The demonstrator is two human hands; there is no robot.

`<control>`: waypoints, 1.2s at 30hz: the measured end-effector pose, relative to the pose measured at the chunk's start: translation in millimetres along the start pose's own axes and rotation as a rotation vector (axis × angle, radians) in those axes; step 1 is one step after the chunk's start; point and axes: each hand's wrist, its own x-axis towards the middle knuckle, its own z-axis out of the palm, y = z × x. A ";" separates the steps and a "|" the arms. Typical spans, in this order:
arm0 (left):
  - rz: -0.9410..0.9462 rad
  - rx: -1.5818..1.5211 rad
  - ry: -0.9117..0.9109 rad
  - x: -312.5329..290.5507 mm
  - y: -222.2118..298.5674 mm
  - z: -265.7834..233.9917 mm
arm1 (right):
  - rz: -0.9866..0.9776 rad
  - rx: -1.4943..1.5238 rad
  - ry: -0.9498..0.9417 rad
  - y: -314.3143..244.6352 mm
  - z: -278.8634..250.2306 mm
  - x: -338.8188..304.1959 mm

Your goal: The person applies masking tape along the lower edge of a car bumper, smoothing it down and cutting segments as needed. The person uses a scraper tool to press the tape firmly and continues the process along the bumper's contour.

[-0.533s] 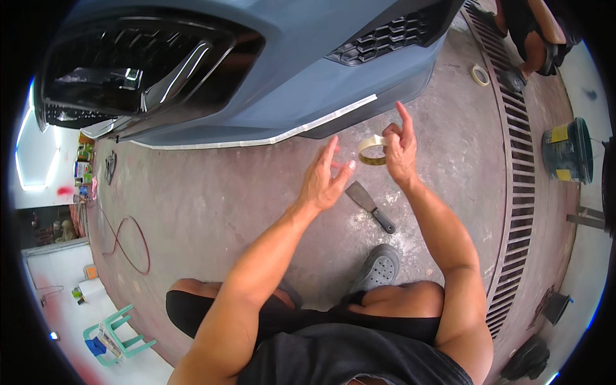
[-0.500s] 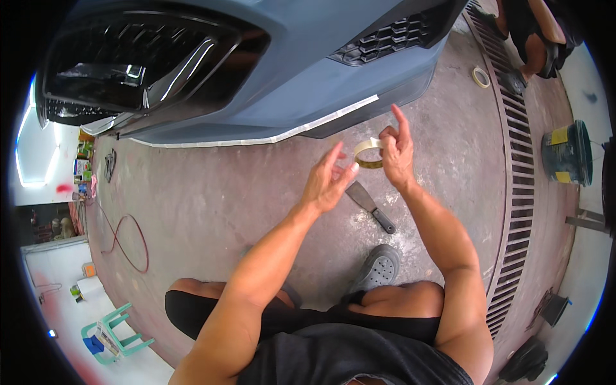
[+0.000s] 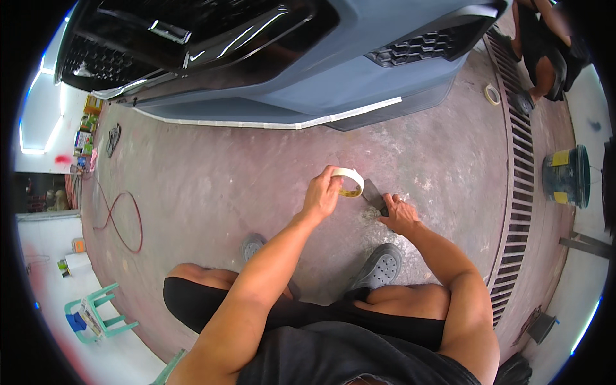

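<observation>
While your left hand (image 3: 323, 192) gripped the roll of tape (image 3: 348, 173) at its near side, fingers closed on the ring, the roll stood clear of the floor, open centre showing, with a pale outer band and a yellowish-brown inner face. Your right hand (image 3: 401, 217) lay over the scraper (image 3: 372, 192), low by the floor; whether its fingers had closed on the handle could not be told, because the hand covered most of it. The scraper's flat grey blade remained visible beside the roll. Your grey clog (image 3: 382, 266) stood near the scraper. Beyond your hands, the blue-grey bumper (image 3: 359, 77) carried a white tape strip (image 3: 282, 124) along its lower edge. To the right, a second tape roll (image 3: 487, 97) lay beside the floor grate (image 3: 521, 160).
</observation>
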 end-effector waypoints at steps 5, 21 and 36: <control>0.237 0.023 0.124 -7.0 -14.0 -5.6 | -0.156 0.149 0.180 6.9 0.0 4.0; 0.100 -0.201 0.264 -11.2 -30.2 -30.7 | -0.303 -0.325 0.759 -24.8 -163.0 32.1; 0.047 -0.268 0.251 -13.6 -27.5 -34.6 | -0.274 -0.325 0.727 -25.2 -182.3 50.2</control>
